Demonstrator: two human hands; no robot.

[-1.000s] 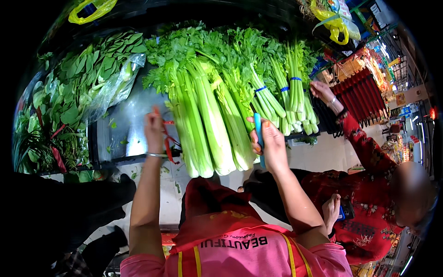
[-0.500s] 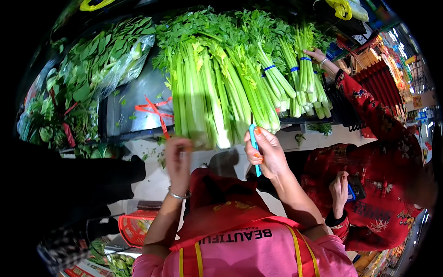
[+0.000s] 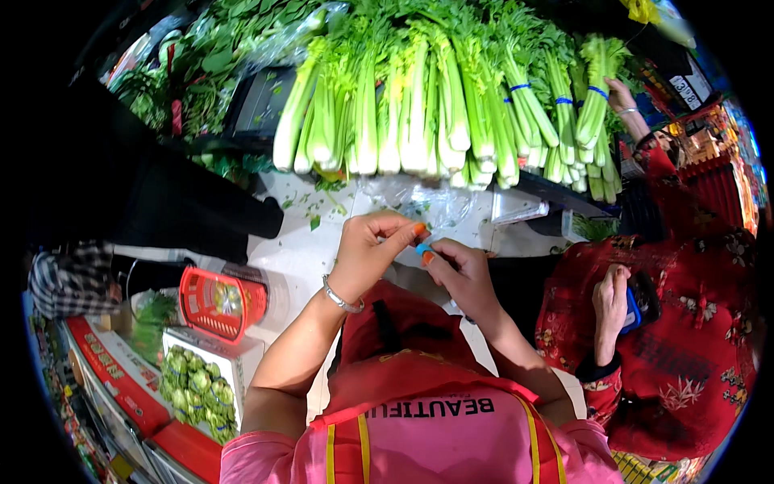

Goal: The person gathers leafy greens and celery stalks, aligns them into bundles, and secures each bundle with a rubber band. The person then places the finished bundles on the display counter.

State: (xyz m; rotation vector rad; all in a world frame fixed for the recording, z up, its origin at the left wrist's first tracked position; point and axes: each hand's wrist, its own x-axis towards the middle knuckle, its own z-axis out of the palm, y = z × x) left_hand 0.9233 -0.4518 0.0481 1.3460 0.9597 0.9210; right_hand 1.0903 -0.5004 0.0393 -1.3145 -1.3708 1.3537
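Along the far side of the white bench lie big celery bunches, some bound with blue bands. Nearer, a person in red reaches 1 arm to them. Closest, the left hand and right hand meet, both pinching a small blue tie between fingertips. It looks light, thin and limp, likely slippery; best gripped at its ends.
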